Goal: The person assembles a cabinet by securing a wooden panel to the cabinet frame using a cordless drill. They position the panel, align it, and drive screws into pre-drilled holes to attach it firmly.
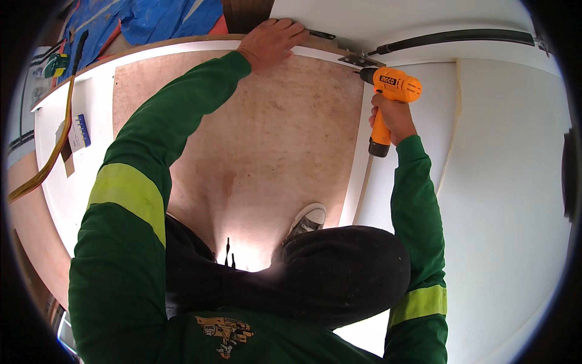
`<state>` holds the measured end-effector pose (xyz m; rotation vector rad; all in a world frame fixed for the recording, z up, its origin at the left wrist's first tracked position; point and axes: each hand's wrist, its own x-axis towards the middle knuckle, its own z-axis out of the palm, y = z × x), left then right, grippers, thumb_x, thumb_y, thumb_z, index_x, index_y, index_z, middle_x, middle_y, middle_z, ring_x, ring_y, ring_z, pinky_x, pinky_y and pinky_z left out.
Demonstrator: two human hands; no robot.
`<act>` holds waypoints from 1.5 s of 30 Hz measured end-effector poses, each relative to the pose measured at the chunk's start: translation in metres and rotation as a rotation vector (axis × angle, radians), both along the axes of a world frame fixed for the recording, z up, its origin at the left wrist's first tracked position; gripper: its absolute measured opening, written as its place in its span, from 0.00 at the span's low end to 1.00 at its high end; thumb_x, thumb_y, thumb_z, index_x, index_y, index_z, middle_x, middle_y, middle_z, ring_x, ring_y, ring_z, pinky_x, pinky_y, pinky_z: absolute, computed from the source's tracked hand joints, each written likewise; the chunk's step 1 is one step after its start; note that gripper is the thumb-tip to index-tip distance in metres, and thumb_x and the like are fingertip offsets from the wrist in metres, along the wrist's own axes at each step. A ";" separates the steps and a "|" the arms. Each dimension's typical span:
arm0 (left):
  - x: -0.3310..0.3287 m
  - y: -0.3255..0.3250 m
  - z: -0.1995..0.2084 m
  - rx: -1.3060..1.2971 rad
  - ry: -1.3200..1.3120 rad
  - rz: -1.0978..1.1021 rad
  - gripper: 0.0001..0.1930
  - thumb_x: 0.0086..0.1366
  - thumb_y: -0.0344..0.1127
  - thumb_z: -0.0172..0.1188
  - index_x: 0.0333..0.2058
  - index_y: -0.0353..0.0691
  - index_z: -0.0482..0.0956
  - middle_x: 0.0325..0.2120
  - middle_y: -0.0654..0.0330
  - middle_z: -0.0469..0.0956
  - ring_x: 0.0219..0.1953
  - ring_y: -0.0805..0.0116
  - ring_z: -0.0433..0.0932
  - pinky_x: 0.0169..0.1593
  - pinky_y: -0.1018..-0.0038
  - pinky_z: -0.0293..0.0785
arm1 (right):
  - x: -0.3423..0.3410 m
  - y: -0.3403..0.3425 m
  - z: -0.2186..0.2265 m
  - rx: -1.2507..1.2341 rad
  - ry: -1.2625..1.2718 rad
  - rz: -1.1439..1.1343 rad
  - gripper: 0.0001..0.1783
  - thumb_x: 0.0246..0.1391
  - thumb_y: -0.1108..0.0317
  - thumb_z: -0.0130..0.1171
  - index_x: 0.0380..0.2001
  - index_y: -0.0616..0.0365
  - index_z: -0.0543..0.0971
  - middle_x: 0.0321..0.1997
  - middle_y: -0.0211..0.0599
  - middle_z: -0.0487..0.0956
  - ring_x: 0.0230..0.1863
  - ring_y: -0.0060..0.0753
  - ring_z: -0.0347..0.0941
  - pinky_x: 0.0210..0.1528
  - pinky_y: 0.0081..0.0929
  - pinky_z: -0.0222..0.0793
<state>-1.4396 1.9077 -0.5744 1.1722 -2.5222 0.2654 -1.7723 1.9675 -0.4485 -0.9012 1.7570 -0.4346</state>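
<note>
a short brand label [387, 80] on the orange drill [407, 88], seemingly print on the white-and-blue card [79, 132], too small to read

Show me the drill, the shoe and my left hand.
Drill [400, 85]: head view, on the orange motor housing.
Shoe [308, 219]: head view, on the upper, behind the toe cap.
Left hand [272, 47]: head view, on its back.

One orange drill [398, 85], right. One shoe [309, 219]. Two green sleeves [160, 124]. Two yellow bands [130, 191]. One black strut [454, 38], far right. Two cord tips [228, 245], near.
</note>
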 end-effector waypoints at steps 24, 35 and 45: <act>-0.001 0.000 0.000 -0.009 0.045 -0.002 0.34 0.60 0.44 0.73 0.64 0.46 0.73 0.56 0.67 0.72 0.59 0.68 0.71 0.61 0.67 0.70 | -0.001 -0.003 -0.014 -0.032 0.027 0.008 0.10 0.55 0.72 0.61 0.41 0.57 0.75 0.24 0.32 0.74 0.19 0.30 0.73 0.25 0.33 0.74; -0.001 -0.001 0.002 0.068 0.024 -0.002 0.34 0.62 0.45 0.69 0.66 0.45 0.73 0.59 0.63 0.73 0.60 0.65 0.70 0.62 0.65 0.70 | -0.001 -0.005 -0.017 -0.052 0.065 0.054 0.09 0.55 0.71 0.62 0.40 0.57 0.76 0.24 0.31 0.74 0.20 0.29 0.72 0.25 0.32 0.74; -0.004 0.001 0.002 -0.045 0.033 0.012 0.32 0.58 0.46 0.72 0.61 0.48 0.75 0.53 0.67 0.73 0.57 0.68 0.72 0.58 0.67 0.71 | -0.015 -0.016 -0.021 -0.033 0.226 0.252 0.11 0.56 0.69 0.63 0.41 0.61 0.79 0.28 0.33 0.78 0.24 0.28 0.76 0.29 0.30 0.77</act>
